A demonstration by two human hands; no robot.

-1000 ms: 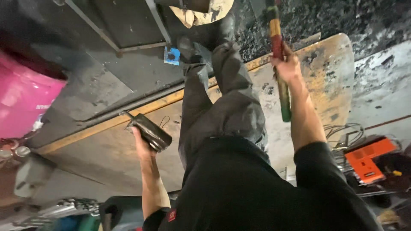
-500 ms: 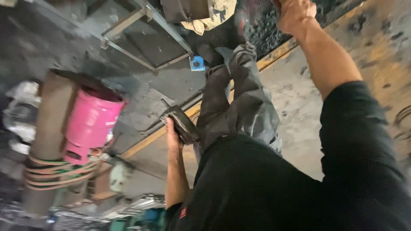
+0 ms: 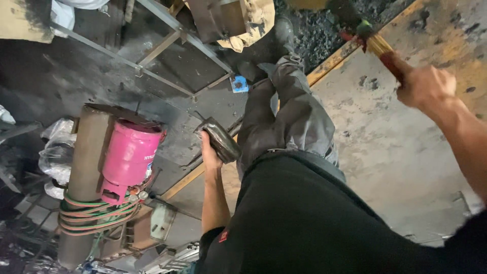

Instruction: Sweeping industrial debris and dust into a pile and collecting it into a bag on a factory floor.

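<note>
We look down past our black shirt, and both hands are busy. Our left hand (image 3: 209, 152) has its grip clamped on a dark block (image 3: 221, 139), thumb on one face, fingers wrapped round the far side, the block tilted and held out beside our left knee, clear of the floor. Up and to the right, our right hand (image 3: 425, 87) has its grip closed tight round the handle of a hammer (image 3: 373, 43); the wrapped shaft runs up and away from the fist toward the top edge, where the head is mostly cut off, so we cannot tell its shape. The two grips are well apart, our grey trouser legs between them.

Left of the block grip stands a pink cylinder (image 3: 129, 155) with coiled hoses (image 3: 96, 213) at its base, near a rusty post (image 3: 83, 172). Beyond the block, by our boot, sits a small blue piece (image 3: 239, 84). Under the hammer grip lies a pale slab (image 3: 406, 167) with a yellow edge.

To do this well, we judge: keep the block squeezed firm, fingers off any face that takes a blow, hold the hammer low on the shaft, wrist loose, and swing away from the cylinder and hoses.
</note>
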